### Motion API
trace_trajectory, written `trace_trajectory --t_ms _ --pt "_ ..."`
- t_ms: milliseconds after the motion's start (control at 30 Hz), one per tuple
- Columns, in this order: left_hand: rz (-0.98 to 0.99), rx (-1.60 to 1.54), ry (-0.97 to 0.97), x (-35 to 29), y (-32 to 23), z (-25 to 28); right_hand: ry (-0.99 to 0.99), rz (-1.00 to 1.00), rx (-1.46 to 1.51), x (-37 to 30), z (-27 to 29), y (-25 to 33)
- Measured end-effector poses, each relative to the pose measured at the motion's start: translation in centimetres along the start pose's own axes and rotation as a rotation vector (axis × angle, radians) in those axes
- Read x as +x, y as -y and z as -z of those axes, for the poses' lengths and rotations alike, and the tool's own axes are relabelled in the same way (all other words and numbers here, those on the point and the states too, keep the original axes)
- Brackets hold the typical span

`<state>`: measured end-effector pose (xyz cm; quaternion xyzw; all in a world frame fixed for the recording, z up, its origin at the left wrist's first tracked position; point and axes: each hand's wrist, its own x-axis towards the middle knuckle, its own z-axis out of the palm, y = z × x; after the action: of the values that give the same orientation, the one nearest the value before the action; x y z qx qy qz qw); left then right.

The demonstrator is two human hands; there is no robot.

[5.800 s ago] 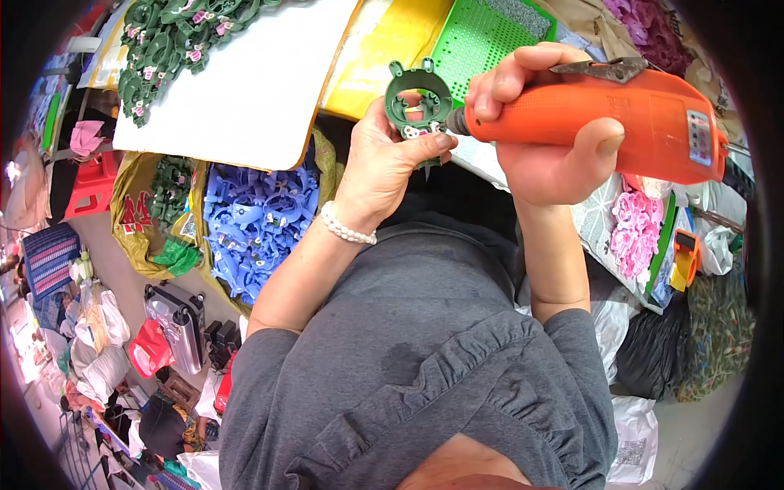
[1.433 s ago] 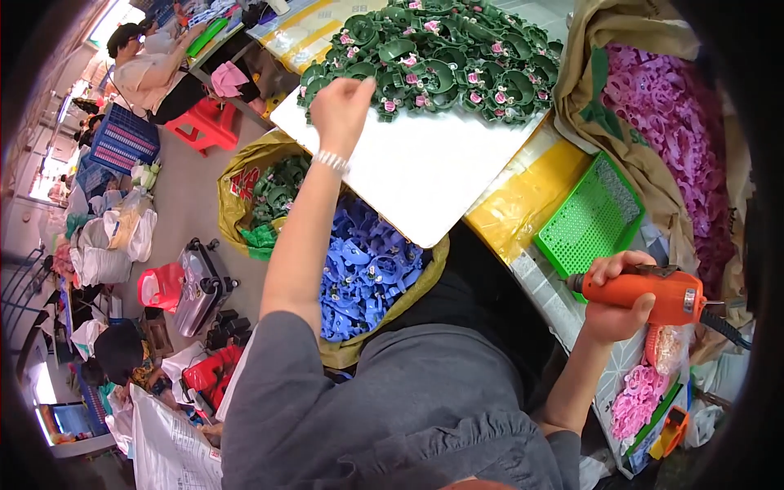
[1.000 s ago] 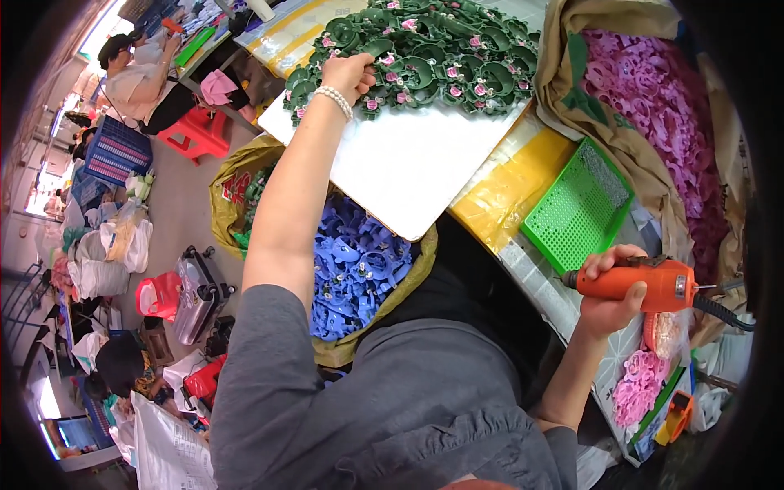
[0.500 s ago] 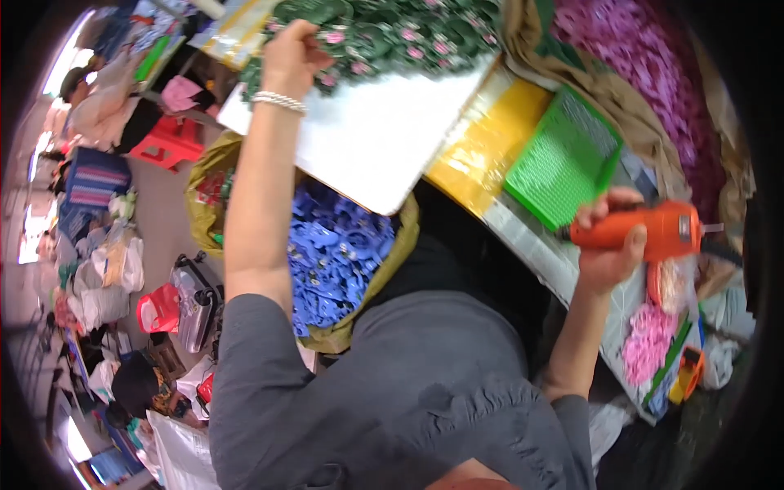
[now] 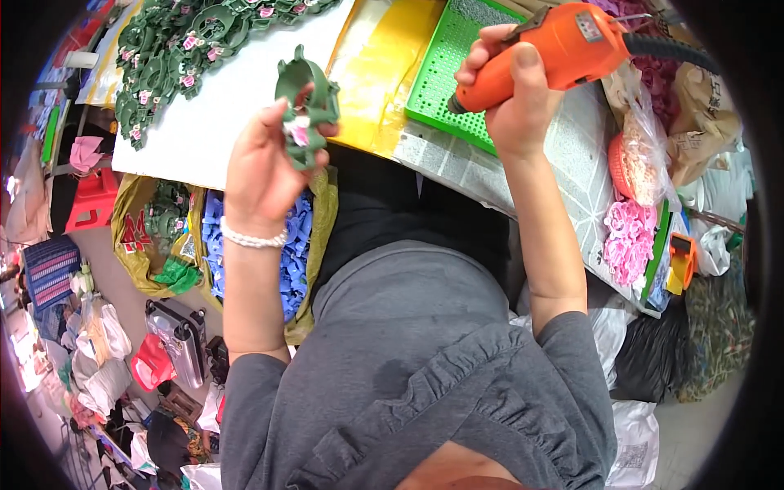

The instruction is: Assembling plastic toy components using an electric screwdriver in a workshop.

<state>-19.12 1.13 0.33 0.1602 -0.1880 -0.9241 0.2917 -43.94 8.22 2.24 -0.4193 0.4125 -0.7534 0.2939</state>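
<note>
The person's left hand, a pale beaded bracelet around its wrist, has its grip closed on a dark green plastic piece, a ring-shaped part with small knobs on its edge and a pink-and-white ornament on its lower side. The piece is raised in front of the near part of a white board, with its ring facing partly sideways. The right hand has its grip wrapped around the body of an orange power screwdriver, with the thumb along the near side and a black cord leading off to the right. The tool's dark tip points down and left over a bright green perforated tray; whether it touches the tray cannot be told. The tool and the green piece are well apart. Small grey bits lie in the tray's far section. A heap of similar green pieces covers the far left of the board. A yellow sack below the board holds blue pieces, and pink pieces lie near the right end of the counter.
</note>
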Motion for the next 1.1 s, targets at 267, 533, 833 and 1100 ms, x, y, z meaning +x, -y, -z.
trace_trajectory --t_ms 267,533,833,1100 --pt "0.162 0.095 0.040 0.7 4.4 -1.2 -0.039 0.051 -0.013 0.3 -0.1 -1.8" --pt "0.054 0.289 -0.099 1.1 5.3 -1.9 -0.049 0.051 -0.012 0.4 -0.3 -2.0" --pt "0.011 0.359 -0.126 1.4 5.6 -1.2 -0.051 0.031 0.011 0.3 -0.2 -2.3" --pt "0.037 0.303 -0.165 1.5 6.1 -1.4 -0.057 0.034 -0.030 0.4 -0.7 -2.0"
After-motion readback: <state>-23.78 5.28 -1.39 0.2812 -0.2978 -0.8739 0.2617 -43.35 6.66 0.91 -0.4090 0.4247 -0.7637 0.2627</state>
